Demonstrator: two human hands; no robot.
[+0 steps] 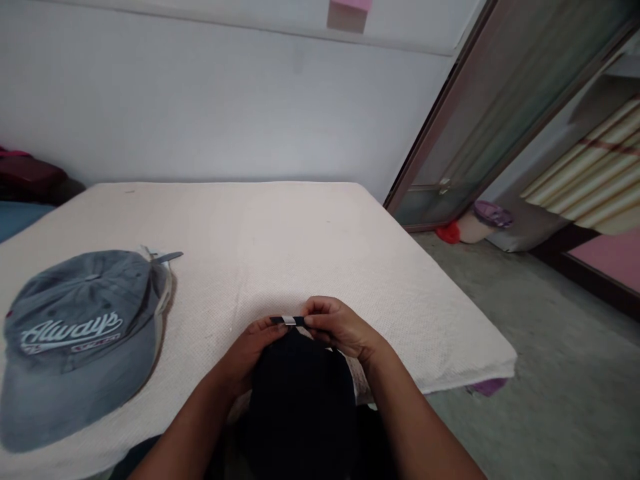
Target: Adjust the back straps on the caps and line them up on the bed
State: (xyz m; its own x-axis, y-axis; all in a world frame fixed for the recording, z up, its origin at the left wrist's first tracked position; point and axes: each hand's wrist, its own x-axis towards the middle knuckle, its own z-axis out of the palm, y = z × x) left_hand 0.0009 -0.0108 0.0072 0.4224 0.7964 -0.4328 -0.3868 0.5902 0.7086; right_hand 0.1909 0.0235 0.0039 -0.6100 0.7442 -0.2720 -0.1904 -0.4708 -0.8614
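A black cap (305,407) sits low in the middle of the view, close to my body. Its dark back strap (300,321), with a pale metal-looking buckle (289,321), stretches between my hands. My left hand (253,347) pinches the strap's left end beside the buckle. On the other side, my right hand (340,327) has thumb and fingers closed on the strap's right part. A grey-blue cap (85,333) with white "Always" lettering lies to the left, its strap end poking out at the far side.
Under the caps is a table or bed with a cream cloth (300,240). White wall panels (225,100) stand behind it. At the right are a sliding door (450,120), a bin (477,223), a red object (447,232) and grey floor (565,367). Dark red bags (30,177) rest far left.
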